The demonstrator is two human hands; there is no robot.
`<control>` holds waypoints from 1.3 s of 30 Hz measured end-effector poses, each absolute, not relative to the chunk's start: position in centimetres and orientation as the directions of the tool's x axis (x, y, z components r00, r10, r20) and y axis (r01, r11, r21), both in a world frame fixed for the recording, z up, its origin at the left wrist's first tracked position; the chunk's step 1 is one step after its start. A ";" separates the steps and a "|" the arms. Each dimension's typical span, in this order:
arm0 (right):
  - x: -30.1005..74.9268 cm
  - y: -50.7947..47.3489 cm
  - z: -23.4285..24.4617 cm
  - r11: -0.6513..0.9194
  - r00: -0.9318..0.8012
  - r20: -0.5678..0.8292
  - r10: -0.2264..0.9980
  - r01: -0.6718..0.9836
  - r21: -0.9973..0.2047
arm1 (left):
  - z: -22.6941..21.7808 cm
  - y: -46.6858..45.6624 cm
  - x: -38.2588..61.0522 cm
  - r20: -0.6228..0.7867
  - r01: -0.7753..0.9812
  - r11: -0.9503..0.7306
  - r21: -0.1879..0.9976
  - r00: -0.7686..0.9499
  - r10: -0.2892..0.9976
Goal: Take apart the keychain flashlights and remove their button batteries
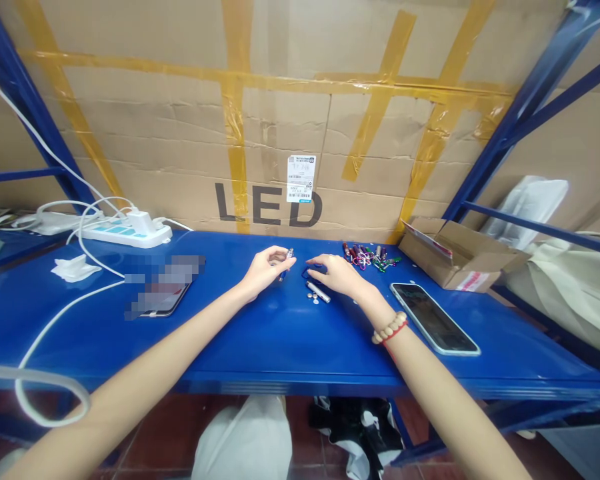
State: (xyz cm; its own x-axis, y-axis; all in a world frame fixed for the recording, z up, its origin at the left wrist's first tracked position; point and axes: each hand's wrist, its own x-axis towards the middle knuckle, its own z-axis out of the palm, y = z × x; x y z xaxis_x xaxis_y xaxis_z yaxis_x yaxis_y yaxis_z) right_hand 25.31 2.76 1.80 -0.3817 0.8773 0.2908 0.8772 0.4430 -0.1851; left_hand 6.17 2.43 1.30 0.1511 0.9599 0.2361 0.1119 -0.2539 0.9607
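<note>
Near the middle of the blue table, my left hand (264, 270) is closed, its fingertips pinching a small blue, silver-ended tube (290, 253) that looks like a mini flashlight. My right hand (337, 275) hovers just to its right, with curled fingers and thumb close together around a small dark blue piece (305, 273), too small to make out. Below the right fingers lies a silver cylinder (319, 291). Several button cells (314, 297) rest beside its left end. Behind the right hand is a pile of colourful mini flashlights (367, 256) with rings or clips.
An open cardboard box (450, 250) stands at the back right, behind a white-edged phone (433, 319). Another phone (167, 293), partly blurred, lies left. A white power strip (125, 232) trails cables near crumpled tissue (76, 268). Large taped cardboard (180, 133) backs the table.
</note>
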 end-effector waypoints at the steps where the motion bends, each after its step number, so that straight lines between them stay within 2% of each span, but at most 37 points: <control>1: 25.1 2.8 1.6 0.461 -0.404 0.282 0.870 0.870 -0.177 | 1.4 2.4 6.2 0.226 0.101 -0.243 0.965 0.156 0.961; 5: 24.9 2.8 1.4 0.478 -0.438 0.240 0.866 0.867 -0.141 | 1.7 2.1 6.2 0.204 0.092 -0.222 0.971 0.169 0.964; 11: 25.2 2.9 1.6 0.431 -0.390 0.247 0.887 0.892 -0.138 | 1.6 2.1 6.2 0.209 0.084 -0.227 0.970 0.185 0.960; 16: 26.4 3.0 2.5 0.286 -0.215 0.369 0.904 0.947 -0.149 | 1.4 2.3 6.1 0.214 0.090 -0.234 0.968 0.188 0.958; 19: 26.8 2.9 2.9 0.193 -0.117 0.372 0.921 0.966 -0.172 | 1.4 2.4 6.1 0.216 0.101 -0.237 0.966 0.183 0.959; 24: 25.3 2.6 2.1 0.318 -0.261 0.290 0.921 0.933 -0.168 | 1.2 2.4 6.2 0.217 0.123 -0.241 0.963 0.180 0.959; 27: 24.3 2.7 1.4 0.282 -0.245 0.267 0.932 0.953 -0.110 | 1.2 2.3 6.3 0.214 0.129 -0.239 0.962 0.177 0.961; 31: 24.3 3.2 1.1 0.203 -0.162 0.236 0.958 0.965 -0.165 | 1.3 2.1 6.4 0.205 0.131 -0.229 0.965 0.172 0.963; 39: 24.4 3.9 0.7 0.249 -0.190 0.305 0.933 0.953 -0.170 | 1.3 2.0 6.6 0.160 0.067 -0.171 0.983 0.139 0.977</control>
